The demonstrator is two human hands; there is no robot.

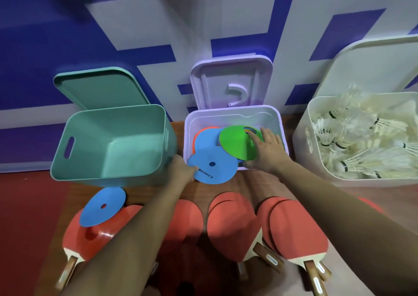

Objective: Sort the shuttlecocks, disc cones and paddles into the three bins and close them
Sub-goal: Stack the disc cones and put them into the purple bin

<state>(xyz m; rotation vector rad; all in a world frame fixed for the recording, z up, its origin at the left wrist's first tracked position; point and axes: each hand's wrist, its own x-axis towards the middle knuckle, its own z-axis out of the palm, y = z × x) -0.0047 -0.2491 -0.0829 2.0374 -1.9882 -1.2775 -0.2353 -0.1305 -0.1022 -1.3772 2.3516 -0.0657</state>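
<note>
Cone stowing. Left hand (183, 167) pinches blue disc cone (212, 165) at edge, half over lilac bin (233, 112) rim; right hand (267, 148), fingers spread, presses green disc cone (235, 143) inside. Best: slide blue in flat, green pinned down.

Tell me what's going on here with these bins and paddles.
A person is sorting gear. Their left hand pinches a blue disc cone at the rim of the lilac bin; the right hand lies flat on a green disc cone inside it. The white bin holds shuttlecocks, the teal bin has nothing in it, and all three stand open. Another blue disc and the paddles lie in front.
</note>
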